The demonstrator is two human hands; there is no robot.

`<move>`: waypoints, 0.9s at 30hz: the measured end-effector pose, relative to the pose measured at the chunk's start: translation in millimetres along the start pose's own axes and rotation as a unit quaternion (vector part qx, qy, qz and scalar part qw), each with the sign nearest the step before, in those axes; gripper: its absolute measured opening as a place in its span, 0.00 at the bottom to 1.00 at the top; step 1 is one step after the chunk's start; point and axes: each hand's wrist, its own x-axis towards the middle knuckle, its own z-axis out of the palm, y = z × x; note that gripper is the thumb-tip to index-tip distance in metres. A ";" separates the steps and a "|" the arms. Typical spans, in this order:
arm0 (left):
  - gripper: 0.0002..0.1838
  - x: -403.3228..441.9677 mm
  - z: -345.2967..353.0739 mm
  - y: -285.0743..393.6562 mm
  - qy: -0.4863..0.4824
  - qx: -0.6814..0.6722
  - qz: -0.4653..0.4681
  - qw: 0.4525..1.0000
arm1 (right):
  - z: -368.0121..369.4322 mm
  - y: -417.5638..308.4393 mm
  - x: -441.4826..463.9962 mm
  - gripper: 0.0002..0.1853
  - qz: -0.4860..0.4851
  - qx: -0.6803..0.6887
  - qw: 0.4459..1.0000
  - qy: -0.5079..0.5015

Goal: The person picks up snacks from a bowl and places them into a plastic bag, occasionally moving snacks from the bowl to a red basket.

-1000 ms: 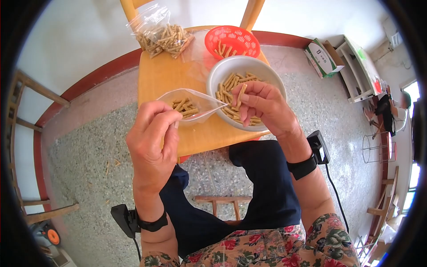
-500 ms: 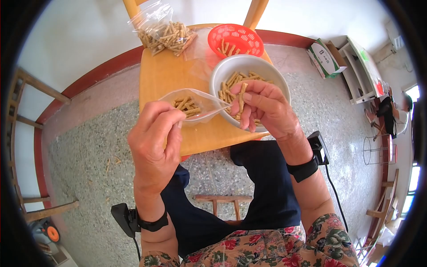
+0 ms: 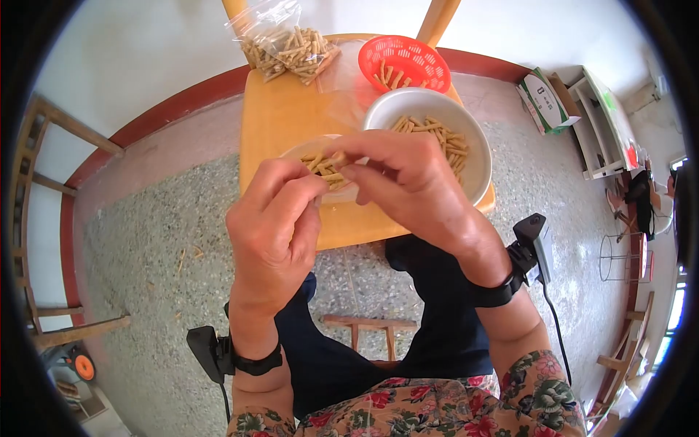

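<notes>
My left hand [image 3: 280, 218] pinches the near left edge of a clear plastic bag [image 3: 295, 151] holding several short tan sticks [image 3: 328, 169]. Over the bag's mouth is my right hand [image 3: 408, 178], its thumb and index finger closed on a tan stick [image 3: 338, 157], mostly hidden by the fingers. Right behind my right hand stands a grey-white bowl [image 3: 477, 138] with many such sticks. A red perforated basket [image 3: 429, 54] with several sticks sits beyond the bowl. At the back left of the wooden chair seat [image 3: 269, 124] lies a fuller clear bag of sticks [image 3: 298, 54].
An empty-looking flat plastic bag [image 3: 349, 98] lies between the full bag and the basket. A cardboard box [image 3: 546, 102] and a shelf [image 3: 597, 131] stand at the right wall. Another person [image 3: 644, 200] sits at far right. A low wooden stool [image 3: 371, 323] is between the knees.
My right hand has moved left from above the bowl to the bag's mouth, taking the stick with it. The chair and its contents appear shifted right in the view.
</notes>
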 end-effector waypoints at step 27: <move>0.07 -0.3 -6.3 0.4 0.000 0.015 -0.001 1.000 | -61.7 119.3 -2.7 0.09 0.197 -0.469 0.859 -0.052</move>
